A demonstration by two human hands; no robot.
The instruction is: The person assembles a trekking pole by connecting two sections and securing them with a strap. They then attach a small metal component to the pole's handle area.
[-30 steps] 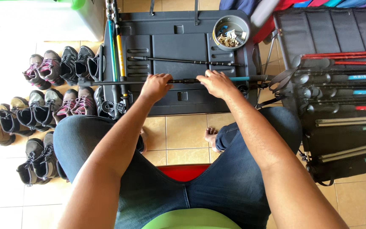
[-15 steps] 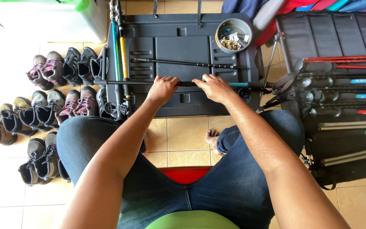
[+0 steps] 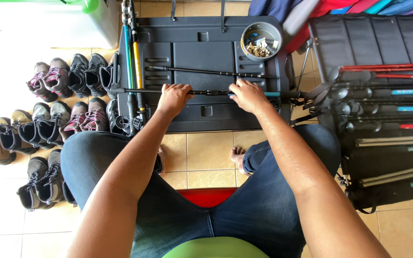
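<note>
Over the lid point(image 3: 201, 114), hands point(image 3: 173, 98) hold pole point(image 3: 211, 92)

Single head-worn view, looking steeply down past knees onto a dark tray point(image 3: 206, 119) on tiled floor point(image 3: 206, 157), fairly near.

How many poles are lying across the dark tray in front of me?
2: one pole lies free near the bowl; the other is held by both hands, left and right.
</note>
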